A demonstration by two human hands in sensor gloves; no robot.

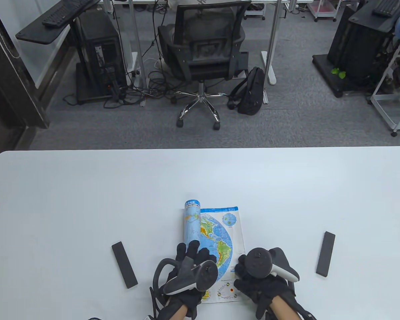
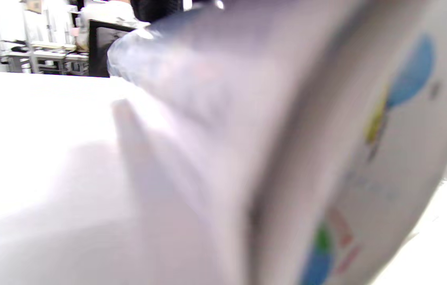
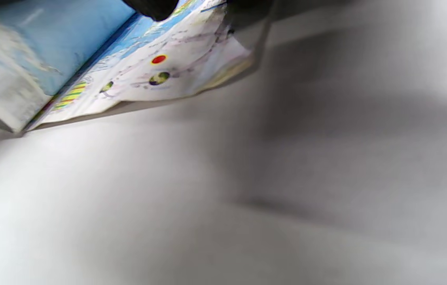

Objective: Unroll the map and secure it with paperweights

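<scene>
One map [image 1: 220, 233] lies on the white table [image 1: 86, 200] near its front edge, partly unrolled: the right part lies flat, the left part is still a roll [image 1: 191, 220] standing along the sheet's left side. Two black paperweights lie flat on the table, one [image 1: 124, 264] to the left of the map and one [image 1: 325, 249] well to the right, neither touching it.

Both hands come in from the bottom edge, backs up. The left hand [image 1: 186, 270] rests on the near end of the roll, its fingers [image 1: 193, 248] stretched forward and lying over it, not clenched. The right hand [image 1: 260, 276] sits at the map's lower right edge; its fingers [image 3: 152, 8] press down on the paper near the corner, which lifts slightly off the table in the right wrist view. The left wrist view is a blur of map.
</scene>
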